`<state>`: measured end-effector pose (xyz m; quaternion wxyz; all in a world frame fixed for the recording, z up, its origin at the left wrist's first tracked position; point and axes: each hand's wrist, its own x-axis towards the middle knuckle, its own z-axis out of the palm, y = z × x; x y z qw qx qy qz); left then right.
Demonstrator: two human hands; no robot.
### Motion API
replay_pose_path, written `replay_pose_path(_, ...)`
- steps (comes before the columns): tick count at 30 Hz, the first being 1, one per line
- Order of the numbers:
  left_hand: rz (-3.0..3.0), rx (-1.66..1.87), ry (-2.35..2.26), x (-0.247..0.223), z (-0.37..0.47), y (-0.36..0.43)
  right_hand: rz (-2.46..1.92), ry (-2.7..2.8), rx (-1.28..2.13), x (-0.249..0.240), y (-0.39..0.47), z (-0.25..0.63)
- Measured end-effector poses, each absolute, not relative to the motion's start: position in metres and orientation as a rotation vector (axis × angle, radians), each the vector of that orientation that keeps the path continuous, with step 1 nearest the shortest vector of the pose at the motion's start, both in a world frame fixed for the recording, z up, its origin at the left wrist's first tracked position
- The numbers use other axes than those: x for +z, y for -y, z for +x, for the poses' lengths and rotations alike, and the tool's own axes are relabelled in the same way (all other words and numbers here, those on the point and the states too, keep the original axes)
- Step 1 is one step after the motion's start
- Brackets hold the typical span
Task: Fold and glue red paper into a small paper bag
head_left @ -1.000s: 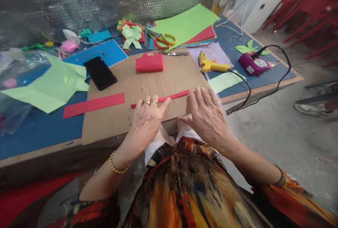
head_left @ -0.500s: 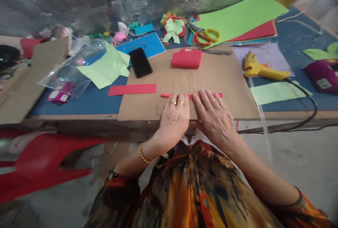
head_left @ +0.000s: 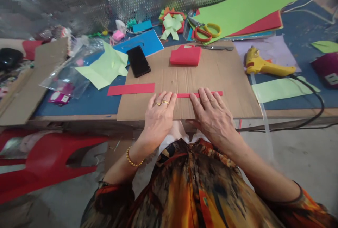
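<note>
A narrow folded strip of red paper (head_left: 183,95) lies across the cardboard sheet (head_left: 142,106) near the table's front edge. My left hand (head_left: 160,113) rests flat on the strip's left end, its fingers stretched forward and covering that end. Pressing on the right part of the strip is my right hand (head_left: 212,113), fingers extended and slightly apart. A wider red paper strip (head_left: 131,89) sits left of my left hand, partly on the cardboard. Beyond my hands stands a folded red paper piece (head_left: 185,56).
A black phone (head_left: 138,61) lies on the cardboard's left. Behind are scissors (head_left: 204,30), a metal blade (head_left: 216,48) and green sheets (head_left: 245,7). The yellow glue gun (head_left: 266,65) with its cable is at right. Light green paper (head_left: 101,67) lies left, a red chair (head_left: 47,154) below.
My left hand has slid left along the folded strip to its left end, baring the strip's middle. My right hand stays in nearly the same place. The view has shifted slightly.
</note>
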<state>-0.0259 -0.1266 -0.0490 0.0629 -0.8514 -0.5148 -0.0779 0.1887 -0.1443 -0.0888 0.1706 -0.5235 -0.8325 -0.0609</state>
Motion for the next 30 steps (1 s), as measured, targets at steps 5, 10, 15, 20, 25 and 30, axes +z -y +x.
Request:
replay_pose_path(5,-2.478,-0.108,1.739,-0.044,-0.021,0.131,-1.482,2.367,-0.182,-0.087,0.145,0.187)
replay_pose_path(10,-2.599,-0.234,1.578,-0.046,0.021,0.128,-1.504,2.329,-0.223,-0.093,0.143,0.185)
replay_pose_path(15,-2.830,-0.205,1.368,-0.059,0.023,0.120,-1.489,2.320,-0.212,-0.095,0.143,0.187)
replay_pose_path(20,-2.846,-0.171,1.389,-0.059,-0.013,0.110,-1.473,2.344,-0.247,-0.094,0.143,0.187)
replay_pose_path(25,-2.857,-0.177,1.450,-0.059,-0.029,0.104,-1.533,2.276,-0.394,-0.098,0.150,0.186)
replay_pose_path(30,-2.796,-0.184,1.490,-0.061,-0.031,0.104,-1.764,2.232,-0.465,-0.081,0.168,0.205)
